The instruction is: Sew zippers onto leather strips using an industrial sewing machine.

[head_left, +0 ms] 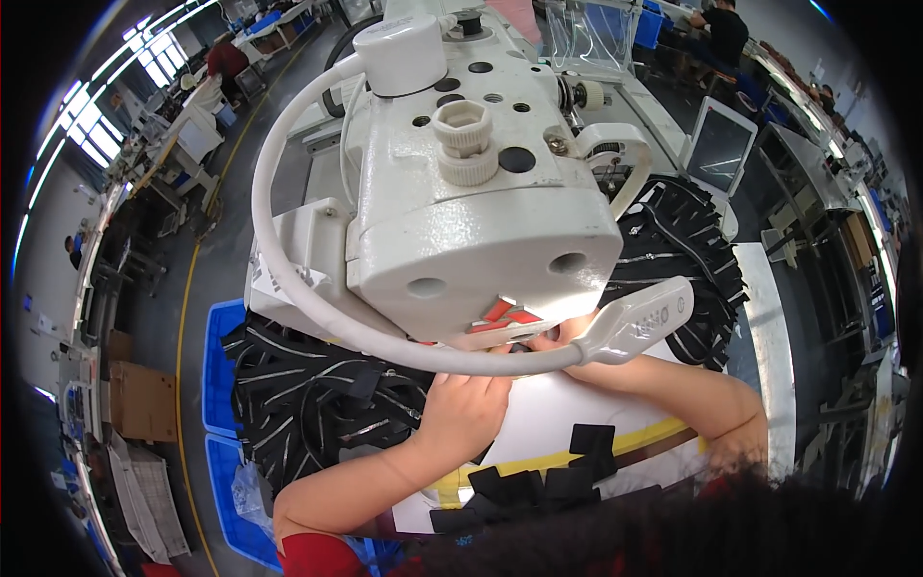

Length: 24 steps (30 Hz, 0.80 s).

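Probably for quick reach, black strips (298,387) lie left of the left hand (463,412), patches (569,484) bodyward of its fingers. Right hand (567,337) sits just beside, at the machine's (481,236) front. Fingertips partly hidden: cannot tell whether either grasps anything.

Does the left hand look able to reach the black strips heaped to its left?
Probably yes: the left hand is close beside the black strips, with nothing visible blocking the short sideways move.
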### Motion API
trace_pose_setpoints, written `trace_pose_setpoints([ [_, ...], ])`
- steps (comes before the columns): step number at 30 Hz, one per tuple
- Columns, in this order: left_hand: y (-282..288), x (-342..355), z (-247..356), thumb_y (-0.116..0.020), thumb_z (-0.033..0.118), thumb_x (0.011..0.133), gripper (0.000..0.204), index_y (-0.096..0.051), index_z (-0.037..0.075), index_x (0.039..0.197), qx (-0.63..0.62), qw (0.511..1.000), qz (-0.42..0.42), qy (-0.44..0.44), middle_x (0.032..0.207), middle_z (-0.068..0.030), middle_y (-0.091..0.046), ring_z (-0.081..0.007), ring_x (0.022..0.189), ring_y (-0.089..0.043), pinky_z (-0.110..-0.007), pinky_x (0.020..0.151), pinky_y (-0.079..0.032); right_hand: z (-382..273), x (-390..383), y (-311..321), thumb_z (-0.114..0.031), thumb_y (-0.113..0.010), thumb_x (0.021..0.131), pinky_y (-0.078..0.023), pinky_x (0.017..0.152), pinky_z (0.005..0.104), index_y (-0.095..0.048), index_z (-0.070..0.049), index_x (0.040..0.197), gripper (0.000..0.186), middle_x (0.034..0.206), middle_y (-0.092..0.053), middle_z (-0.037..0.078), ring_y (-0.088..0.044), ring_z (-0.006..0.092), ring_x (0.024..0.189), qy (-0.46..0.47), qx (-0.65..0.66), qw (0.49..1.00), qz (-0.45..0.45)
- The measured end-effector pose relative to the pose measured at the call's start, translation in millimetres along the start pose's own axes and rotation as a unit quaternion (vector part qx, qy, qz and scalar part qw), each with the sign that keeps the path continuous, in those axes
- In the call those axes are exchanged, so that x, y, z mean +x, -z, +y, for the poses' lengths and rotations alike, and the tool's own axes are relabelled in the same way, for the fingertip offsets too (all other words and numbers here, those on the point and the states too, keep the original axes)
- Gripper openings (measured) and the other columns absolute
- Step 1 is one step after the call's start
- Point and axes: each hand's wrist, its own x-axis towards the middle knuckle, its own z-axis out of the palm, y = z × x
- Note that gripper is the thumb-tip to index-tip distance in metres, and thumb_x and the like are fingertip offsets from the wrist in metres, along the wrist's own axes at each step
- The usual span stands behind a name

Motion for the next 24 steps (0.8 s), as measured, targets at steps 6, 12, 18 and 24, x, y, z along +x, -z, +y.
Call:
trace_pose_setpoints([
  [6, 7.1, 6.7, 1.9, -0.064, 0.02, 0.079, 0.036, -0.058, 0.003, 0.11, 0.012, 0.998, -0.056, -0.008, 0.114, -0.0101, -0.06, -0.0235, 0.098, -0.056, -0.038, 0.082, -0.044, 5.0, 0.3, -9.1, -0.019, -0.065, 0.082, -0.048, 0.071, 0.0395, -0.061, -0.003, 0.096, 0.022, 0.088, -0.064, 0.013, -0.062, 0.0323, 0.082, 0.018, -0.153, 0.988, 0.024],
  [12, 9.8, 13.1, -4.0, -0.066, 0.024, 0.078, 0.04, -0.059, 0.004, 0.111, 0.012, 0.995, -0.098, -0.023, 0.114, -0.0097, -0.059, -0.023, 0.101, -0.055, -0.039, 0.082, -0.043, 44.4, -18.3, -12.6, -0.014, -0.063, 0.078, -0.048, 0.07, 0.0451, -0.064, -0.003, 0.091, 0.017, 0.089, -0.064, 0.014, -0.062, 0.0341, 0.082, 0.098, -0.199, 0.975, 0.031],
  [18, 10.2, 14.3, -2.0, -0.066, 0.024, 0.079, 0.04, -0.06, 0.005, 0.114, 0.009, 0.996, -0.09, -0.019, 0.11, -0.0078, -0.06, -0.0218, 0.102, -0.056, -0.036, 0.084, -0.041, 23.8, -29.2, -8.4, -0.001, -0.058, 0.074, -0.047, 0.08, 0.0399, -0.065, -0.009, 0.088, 0.018, 0.095, -0.066, 0.006, -0.06, 0.0261, 0.095, 0.143, -0.242, 0.959, 0.046],
  [24, 6.7, 12.8, -1.3, -0.066, 0.025, 0.08, 0.035, -0.063, 0.005, 0.109, 0.002, 0.998, -0.058, -0.001, 0.108, -0.0075, -0.06, -0.0205, 0.1, -0.055, -0.035, 0.083, -0.041, 23.6, -34.7, -18.3, -0.009, -0.064, 0.072, -0.046, 0.071, 0.0465, -0.065, -0.002, 0.086, 0.016, 0.085, -0.063, 0.015, -0.06, 0.0355, 0.079, 0.176, -0.208, 0.959, 0.075],
])
